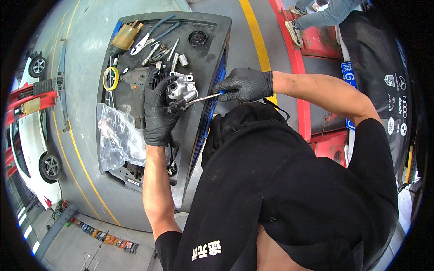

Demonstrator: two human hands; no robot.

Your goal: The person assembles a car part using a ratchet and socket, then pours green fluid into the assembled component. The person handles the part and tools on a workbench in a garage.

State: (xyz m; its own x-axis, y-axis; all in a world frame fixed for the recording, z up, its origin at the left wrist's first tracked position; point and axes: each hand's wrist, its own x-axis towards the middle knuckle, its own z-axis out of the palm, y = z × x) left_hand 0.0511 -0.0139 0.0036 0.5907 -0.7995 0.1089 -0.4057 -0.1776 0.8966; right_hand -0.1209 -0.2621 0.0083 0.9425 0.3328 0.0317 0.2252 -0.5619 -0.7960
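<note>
The floor [86, 54] is smooth grey concrete and fills the upper left and centre of the frame, crossed by yellow painted lines [255, 31] and a red strip [294, 54] toward the upper right. At the far left edge a white car [27, 140] stands beside a red one. Another person's legs [316, 16] in jeans stand at the top right, next to a black cover [384, 67] with printed marks.

The tabletop [212, 31] is a dark grey tray with a raised rim, set slanting from the upper centre to the lower left of centre. A crumpled clear plastic bag [120, 137] lies on its lower left part. Along its top sit pliers [144, 40], an amber cylinder [124, 38], loose sockets and bolts [169, 54] and a round black cap [197, 37]; a yellow ring [110, 77] lies at its left edge.

The left hand [158, 110], in a black glove, is closed around a silver metal pump body [181, 87], holding it just above the tray's middle. The right hand [244, 84], also in a black glove, has its grip shut on the blue handle of a screwdriver [203, 98], whose thin shaft runs left and down to meet the pump body at the left hand's fingers.
</note>
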